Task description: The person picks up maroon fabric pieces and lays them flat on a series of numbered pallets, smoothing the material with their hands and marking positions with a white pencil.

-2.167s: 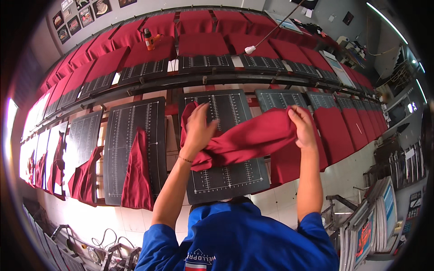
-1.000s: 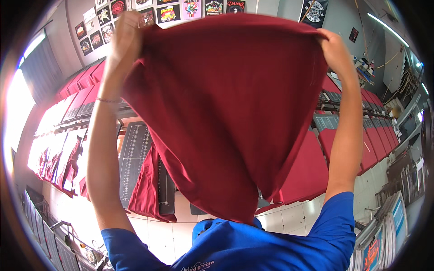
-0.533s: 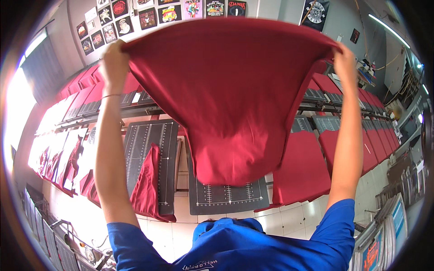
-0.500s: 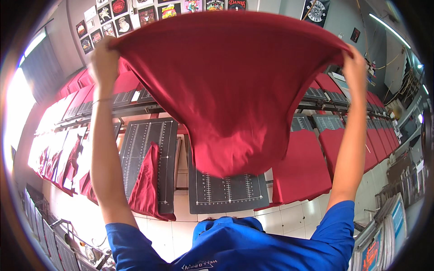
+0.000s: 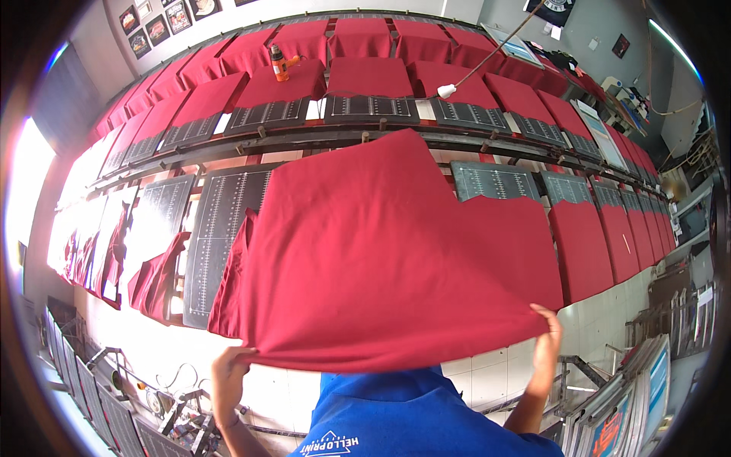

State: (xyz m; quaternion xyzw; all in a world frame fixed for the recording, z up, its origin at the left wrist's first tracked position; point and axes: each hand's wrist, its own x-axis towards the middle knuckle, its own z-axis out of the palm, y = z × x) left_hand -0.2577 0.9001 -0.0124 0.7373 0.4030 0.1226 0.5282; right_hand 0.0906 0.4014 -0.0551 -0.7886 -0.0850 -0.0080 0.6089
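Observation:
A wide piece of dark red cloth [image 5: 365, 259] is spread in front of me, its near edge drawn out between both hands. My left hand [image 5: 230, 377] pinches the near left corner, and my right hand [image 5: 547, 339] grips the near right corner. The cloth's far end lies over the middle of the row, hiding the board beneath it. To its left is a black printing board [image 5: 221, 236] with white ruler marks. A crumpled red piece [image 5: 230, 293] hangs at that board's near right side.
Boards with red cloth pieces [image 5: 582, 244] continue to the right. Beyond a dark rail [image 5: 304, 143] are further rows of covered boards. An orange heat gun [image 5: 280, 65] stands on one, and a white socket [image 5: 447, 91] hangs from a cord. Framed screens [image 5: 636, 388] lean at lower right.
Both hands have come down and toward me from head height, still holding the cloth's corners. The cloth, raised and bunched before, now lies stretched over the middle board.

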